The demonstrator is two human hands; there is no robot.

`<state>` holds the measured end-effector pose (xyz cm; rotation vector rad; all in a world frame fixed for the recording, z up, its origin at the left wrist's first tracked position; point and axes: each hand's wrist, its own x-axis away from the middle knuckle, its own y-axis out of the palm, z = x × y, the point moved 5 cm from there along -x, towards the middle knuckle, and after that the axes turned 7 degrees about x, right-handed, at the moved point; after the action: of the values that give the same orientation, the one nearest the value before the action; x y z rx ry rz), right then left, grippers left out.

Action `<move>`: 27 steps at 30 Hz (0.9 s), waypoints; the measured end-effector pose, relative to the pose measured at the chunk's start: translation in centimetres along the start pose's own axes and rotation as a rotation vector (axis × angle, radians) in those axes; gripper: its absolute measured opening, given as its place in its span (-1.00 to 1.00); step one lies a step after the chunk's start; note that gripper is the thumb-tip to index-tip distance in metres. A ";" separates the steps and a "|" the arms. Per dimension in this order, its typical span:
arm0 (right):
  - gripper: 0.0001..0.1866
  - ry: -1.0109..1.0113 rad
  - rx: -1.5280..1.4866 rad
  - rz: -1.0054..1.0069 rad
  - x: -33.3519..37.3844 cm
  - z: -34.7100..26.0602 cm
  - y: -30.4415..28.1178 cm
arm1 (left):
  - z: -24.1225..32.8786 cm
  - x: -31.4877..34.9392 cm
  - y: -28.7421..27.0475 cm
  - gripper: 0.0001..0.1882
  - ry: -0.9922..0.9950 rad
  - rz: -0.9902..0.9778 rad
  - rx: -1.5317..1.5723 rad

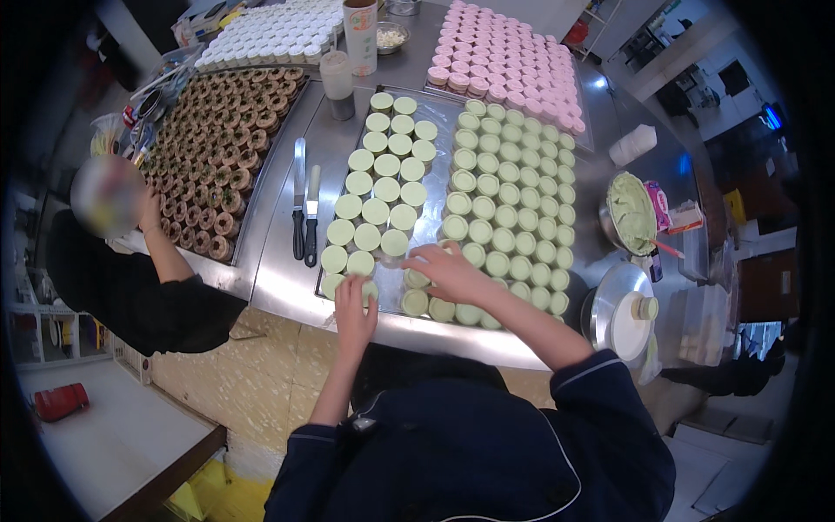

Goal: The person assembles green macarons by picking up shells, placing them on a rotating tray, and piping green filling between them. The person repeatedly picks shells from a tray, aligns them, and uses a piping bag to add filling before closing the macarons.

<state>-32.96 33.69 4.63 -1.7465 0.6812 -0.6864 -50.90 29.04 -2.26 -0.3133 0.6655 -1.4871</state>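
Rows of small round cakes with smooth pale green tops [366,236] stand on a metal tray before me. In my left hand [350,315], at the tray's near edge, the fingers are wrapped round one green-topped cake [370,291]. Reaching in from the right, my right hand [448,273] has its fingers and thumb curled about another green cake [417,279] near the front of the tray. Its fingertips are partly hidden. To the right, a dense block of green cakes with a raised ring on top [505,215] fills the rest of the tray.
Two spatulas [304,209] lie left of the tray. Beyond are brown cakes [217,130], white cakes [270,33], pink cakes [504,56] and a cup [337,85]. At right stand a bowl of green cream [628,209] and a turntable [622,313]. A co-worker's arm [165,248] reaches in at left.
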 end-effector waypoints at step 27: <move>-0.19 1.646 -0.216 1.239 50.8 13.3 0.4 | 2.6 -7.7 4.2 -0.24 -0.106 -0.104 -0.440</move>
<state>10.73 4.68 6.77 -0.2232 2.6268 -0.9850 -45.57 36.39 -0.99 -0.7688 0.9001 -1.4005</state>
